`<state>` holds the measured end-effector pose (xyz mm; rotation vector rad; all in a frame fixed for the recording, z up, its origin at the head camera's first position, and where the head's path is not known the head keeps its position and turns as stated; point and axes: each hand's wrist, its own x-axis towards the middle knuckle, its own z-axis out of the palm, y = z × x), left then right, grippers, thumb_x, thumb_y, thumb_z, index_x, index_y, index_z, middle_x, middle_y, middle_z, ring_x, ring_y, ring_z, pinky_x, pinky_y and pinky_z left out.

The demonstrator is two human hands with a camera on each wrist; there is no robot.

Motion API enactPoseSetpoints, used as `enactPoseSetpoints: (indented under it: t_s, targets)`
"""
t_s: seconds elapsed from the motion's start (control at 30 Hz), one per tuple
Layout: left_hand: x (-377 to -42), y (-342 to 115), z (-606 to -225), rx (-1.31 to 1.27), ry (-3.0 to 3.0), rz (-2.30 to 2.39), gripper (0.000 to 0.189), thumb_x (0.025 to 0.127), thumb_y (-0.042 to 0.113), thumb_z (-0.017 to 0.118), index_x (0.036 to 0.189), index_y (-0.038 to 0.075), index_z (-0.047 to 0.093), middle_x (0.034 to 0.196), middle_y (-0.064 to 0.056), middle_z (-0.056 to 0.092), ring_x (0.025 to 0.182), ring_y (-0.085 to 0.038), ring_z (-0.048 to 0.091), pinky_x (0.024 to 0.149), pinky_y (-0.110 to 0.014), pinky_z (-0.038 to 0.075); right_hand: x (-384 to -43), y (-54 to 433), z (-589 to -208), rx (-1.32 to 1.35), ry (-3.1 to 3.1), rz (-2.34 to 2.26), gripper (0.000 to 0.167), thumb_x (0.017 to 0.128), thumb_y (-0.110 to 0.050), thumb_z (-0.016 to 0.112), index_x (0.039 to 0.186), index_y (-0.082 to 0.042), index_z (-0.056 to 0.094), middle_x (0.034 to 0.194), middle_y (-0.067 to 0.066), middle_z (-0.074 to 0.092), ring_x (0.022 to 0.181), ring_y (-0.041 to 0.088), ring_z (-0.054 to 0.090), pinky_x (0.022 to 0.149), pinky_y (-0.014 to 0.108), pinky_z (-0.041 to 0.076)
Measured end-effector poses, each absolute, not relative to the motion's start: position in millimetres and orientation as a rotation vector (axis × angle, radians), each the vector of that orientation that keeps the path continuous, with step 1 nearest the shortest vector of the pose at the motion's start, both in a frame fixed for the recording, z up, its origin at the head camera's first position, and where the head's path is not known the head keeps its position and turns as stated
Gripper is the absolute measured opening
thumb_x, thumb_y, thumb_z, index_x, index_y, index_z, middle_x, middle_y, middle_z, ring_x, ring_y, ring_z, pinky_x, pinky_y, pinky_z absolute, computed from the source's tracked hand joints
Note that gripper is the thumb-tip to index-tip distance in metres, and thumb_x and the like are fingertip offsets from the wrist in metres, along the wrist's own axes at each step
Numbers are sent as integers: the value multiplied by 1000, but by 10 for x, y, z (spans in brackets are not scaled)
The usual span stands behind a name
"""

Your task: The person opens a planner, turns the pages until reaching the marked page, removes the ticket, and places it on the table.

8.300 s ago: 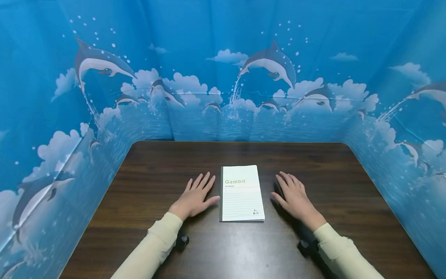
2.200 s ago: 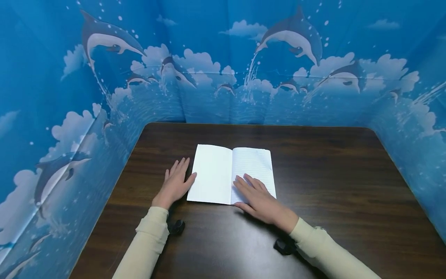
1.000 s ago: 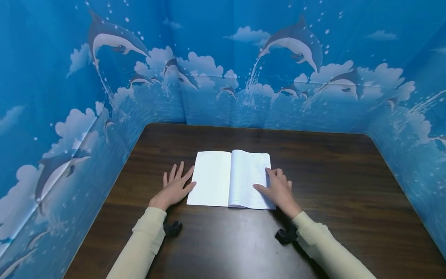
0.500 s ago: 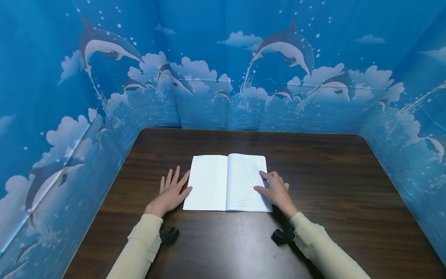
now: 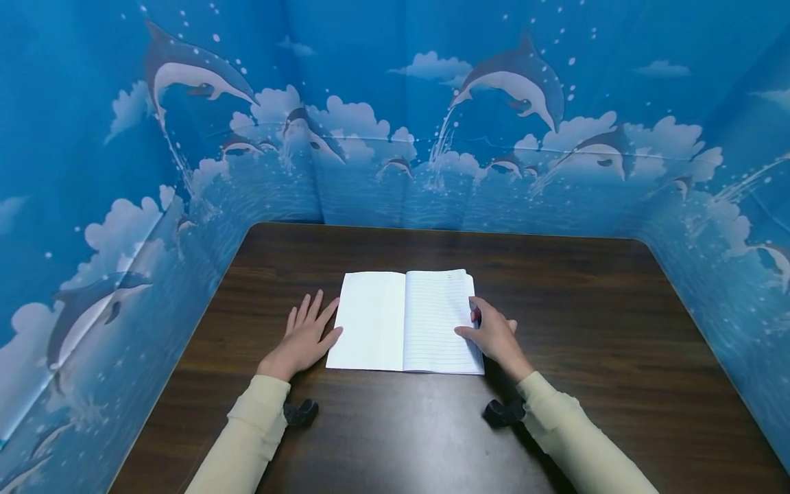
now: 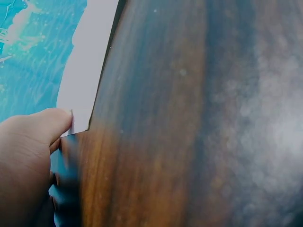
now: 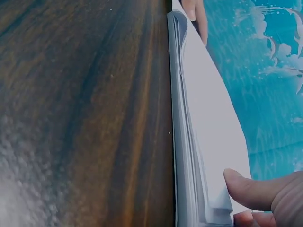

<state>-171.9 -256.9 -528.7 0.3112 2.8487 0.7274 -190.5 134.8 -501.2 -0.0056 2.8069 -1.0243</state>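
An open notebook (image 5: 374, 322) lies on the dark wooden table, its left page blank and its right page (image 5: 435, 322) ruled with lines. My left hand (image 5: 299, 343) rests at the notebook's left edge with fingers spread, the thumb on the page border. In the left wrist view that thumb (image 6: 54, 124) presses near the page's corner. My right hand (image 5: 494, 336) pinches the right page at its outer edge. The right wrist view shows the thumb (image 7: 248, 189) on top of the page and fingertips under it, with a thicker stack of sheets (image 7: 182, 142) below.
The brown table (image 5: 555, 288) has rounded far corners and extends around the notebook on all sides. A blue curtain (image 5: 370, 185) printed with dolphins hangs behind it and along both sides. A black wrist camera (image 5: 301, 414) sits under the left wrist, another (image 5: 503, 413) under the right.
The notebook, closed with its "Gambit" cover showing at first, now lies open. My right hand has moved from the page onto its right edge, its index finger now curled under the sheet.
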Motion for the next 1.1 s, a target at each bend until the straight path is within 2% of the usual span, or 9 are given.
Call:
enactPoseSetpoints:
  t_s: [0.1, 0.23, 0.3, 0.47, 0.67, 0.9, 1.1]
  targets:
    - [-1731, -2586, -5325, 304, 2848, 703, 73, 109, 57, 42, 169, 22, 19, 177, -16, -4, 163, -42, -11, 127, -68, -7, -1903, 1371, -5010, -34, 2804, -1061, 61, 92, -22, 82, 142, 2, 57, 90, 7, 59, 88, 23, 58, 86, 48, 24]
    - [-1760, -2581, -5339, 310, 2853, 687, 73, 109, 54, 43, 169, 21, 19, 177, -17, -4, 163, -43, -10, 127, -68, -7, -1890, 1425, -5001, -54, 2803, -1096, 30, 96, -20, 76, 117, 0, 69, 84, 7, 62, 82, 22, 57, 84, 45, 25]
    - [-1764, -2571, -5320, 315, 2857, 681, 73, 109, 52, 44, 169, 19, 19, 177, -18, -3, 162, -45, -9, 126, -69, -7, -1882, 1444, -4991, -64, 2785, -1127, 22, 99, -20, 72, 110, -1, 71, 86, 9, 65, 80, 21, 57, 84, 43, 31]
    - [-1749, -2546, -5251, 313, 2852, 696, 72, 109, 48, 46, 168, 16, 22, 176, -22, 0, 162, -47, -7, 126, -70, -6, -1865, 1466, -4952, -122, 2730, -1212, 26, 104, -25, 64, 113, -2, 74, 91, 11, 67, 77, 21, 56, 67, 29, 45]
    - [-1763, -2585, -5323, 309, 2857, 661, 72, 109, 53, 41, 169, 21, 18, 177, -18, -3, 162, -45, -9, 126, -69, -6, -1866, 1457, -4878, -206, 2661, -1325, 30, 108, -30, 58, 112, -5, 74, 82, 9, 62, 72, 20, 54, 62, 27, 43]
    - [-1744, -2577, -5262, 328, 2850, 716, 74, 108, 55, 42, 169, 20, 20, 176, -20, -2, 162, -46, -8, 125, -71, -6, -1868, 1388, -4798, -191, 2573, -1448, 36, 111, -29, 45, 106, -2, 68, 72, 8, 57, 65, 20, 54, 57, 28, 42]
    - [-1699, -2546, -5199, 317, 2861, 666, 71, 110, 49, 44, 169, 17, 20, 176, -22, 0, 161, -48, -6, 126, -70, -4, -1865, 1317, -4774, -230, 2547, -1509, 36, 111, -31, 46, 98, -4, 65, 71, 8, 55, 65, 24, 53, 57, 28, 40]
